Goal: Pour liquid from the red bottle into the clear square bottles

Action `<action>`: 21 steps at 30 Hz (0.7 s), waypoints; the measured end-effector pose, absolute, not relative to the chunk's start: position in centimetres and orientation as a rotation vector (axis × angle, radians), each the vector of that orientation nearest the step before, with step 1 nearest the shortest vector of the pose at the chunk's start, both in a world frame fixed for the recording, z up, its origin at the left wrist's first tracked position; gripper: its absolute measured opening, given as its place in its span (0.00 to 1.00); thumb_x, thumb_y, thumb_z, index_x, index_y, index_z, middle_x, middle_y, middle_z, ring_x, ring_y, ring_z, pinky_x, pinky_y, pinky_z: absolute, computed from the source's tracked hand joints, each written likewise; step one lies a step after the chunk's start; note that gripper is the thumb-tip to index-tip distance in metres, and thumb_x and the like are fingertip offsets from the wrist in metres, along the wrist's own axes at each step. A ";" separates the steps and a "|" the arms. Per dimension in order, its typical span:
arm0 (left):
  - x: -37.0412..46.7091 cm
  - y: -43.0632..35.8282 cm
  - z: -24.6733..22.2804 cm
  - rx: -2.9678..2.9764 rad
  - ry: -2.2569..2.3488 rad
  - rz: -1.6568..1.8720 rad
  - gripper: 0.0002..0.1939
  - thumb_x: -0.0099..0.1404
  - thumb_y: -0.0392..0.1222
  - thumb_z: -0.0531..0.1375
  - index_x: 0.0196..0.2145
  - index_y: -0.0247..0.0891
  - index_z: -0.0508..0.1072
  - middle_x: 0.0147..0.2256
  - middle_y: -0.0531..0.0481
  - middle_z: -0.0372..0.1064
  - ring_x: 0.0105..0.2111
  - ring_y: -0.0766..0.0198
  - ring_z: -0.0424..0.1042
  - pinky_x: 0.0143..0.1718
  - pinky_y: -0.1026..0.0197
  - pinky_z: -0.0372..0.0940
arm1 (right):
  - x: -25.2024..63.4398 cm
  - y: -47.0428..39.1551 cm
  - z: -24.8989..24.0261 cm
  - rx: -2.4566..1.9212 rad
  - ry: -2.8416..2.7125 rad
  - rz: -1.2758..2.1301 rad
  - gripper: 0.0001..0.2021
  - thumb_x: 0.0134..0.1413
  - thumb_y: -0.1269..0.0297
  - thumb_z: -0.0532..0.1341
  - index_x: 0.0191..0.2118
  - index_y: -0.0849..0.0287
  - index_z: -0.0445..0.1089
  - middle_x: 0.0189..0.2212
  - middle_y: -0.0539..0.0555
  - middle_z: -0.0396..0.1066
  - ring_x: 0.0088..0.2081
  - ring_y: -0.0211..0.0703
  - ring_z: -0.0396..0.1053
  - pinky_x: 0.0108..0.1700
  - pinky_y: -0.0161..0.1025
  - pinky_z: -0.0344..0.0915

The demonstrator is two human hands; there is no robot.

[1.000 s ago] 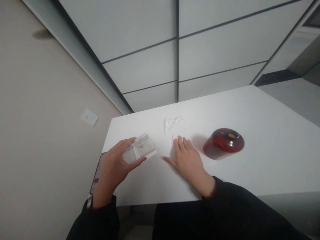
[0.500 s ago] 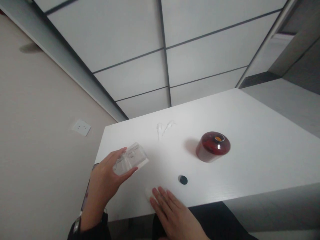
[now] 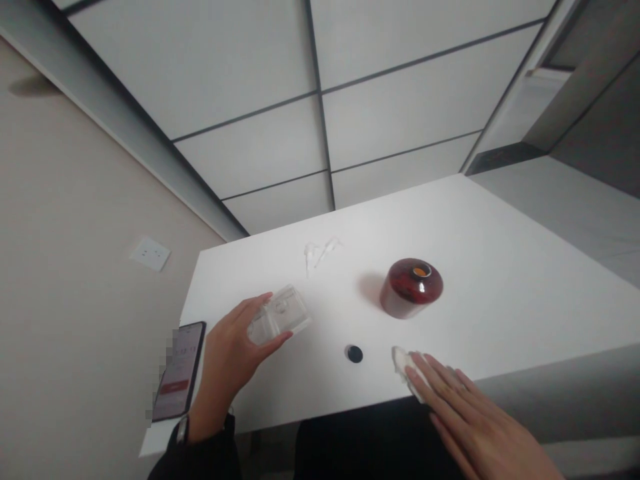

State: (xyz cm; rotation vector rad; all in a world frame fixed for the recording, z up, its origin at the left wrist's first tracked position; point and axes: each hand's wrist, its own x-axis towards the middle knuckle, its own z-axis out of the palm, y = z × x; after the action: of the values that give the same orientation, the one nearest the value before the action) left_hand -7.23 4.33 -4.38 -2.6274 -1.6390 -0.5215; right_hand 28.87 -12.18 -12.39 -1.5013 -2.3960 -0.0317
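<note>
My left hand [image 3: 230, 353] is closed around a clear plastic box [image 3: 290, 313], thumb on its near side and fingers on the far side. The box sits tilted to the view on the left part of the white table. At the table's front edge my right hand [image 3: 465, 407] has its fingers stretched together over a folded white tissue [image 3: 404, 363], pressing it against the tabletop. Between the hands lies a small round black cap [image 3: 355, 354]. Beyond it stands a dark red glass bottle [image 3: 411, 288] with a round opening on top.
Two clear nozzle-like pieces [image 3: 320, 253] lie towards the back of the white table [image 3: 480, 267]. A phone [image 3: 180, 370] with a lit screen is at the left edge. A wall socket [image 3: 151, 254] and panelled sliding doors [image 3: 250, 67] bound the space.
My right hand has slid rightward along the front edge with the tissue. The left hand still holds the box. The view has turned slightly, showing more of the phone.
</note>
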 end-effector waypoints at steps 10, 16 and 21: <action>-7.7 3.7 -4.9 -2.648 -1.591 -0.573 0.31 0.71 0.67 0.60 0.61 0.44 0.71 0.54 0.41 0.80 0.50 0.43 0.82 0.49 0.40 0.79 | 23.0 -5.9 -13.4 -1.499 -2.412 -0.100 0.46 0.53 0.89 0.48 0.78 0.71 0.38 0.73 0.66 0.53 0.71 0.57 0.57 0.65 0.54 0.71; -8.5 3.5 -5.4 -2.607 -1.600 -0.568 0.33 0.71 0.71 0.57 0.61 0.46 0.71 0.53 0.43 0.80 0.48 0.45 0.83 0.48 0.43 0.80 | 20.8 -1.6 -15.1 -1.606 -2.291 -0.073 0.36 0.59 0.87 0.51 0.73 0.73 0.55 0.71 0.72 0.55 0.69 0.63 0.61 0.64 0.55 0.72; -8.7 3.7 -5.5 -2.622 -1.597 -0.559 0.33 0.71 0.71 0.57 0.61 0.46 0.71 0.53 0.42 0.80 0.48 0.45 0.83 0.49 0.43 0.80 | 19.8 2.1 -15.4 -1.639 -2.270 0.009 0.34 0.61 0.88 0.49 0.72 0.72 0.59 0.71 0.70 0.57 0.70 0.62 0.61 0.65 0.54 0.72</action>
State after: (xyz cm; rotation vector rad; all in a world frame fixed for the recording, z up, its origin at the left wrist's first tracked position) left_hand -8.67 3.71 -5.52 -2.6222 -1.5968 -0.5590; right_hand 19.80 2.06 -15.40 -1.6392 -2.2704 0.0090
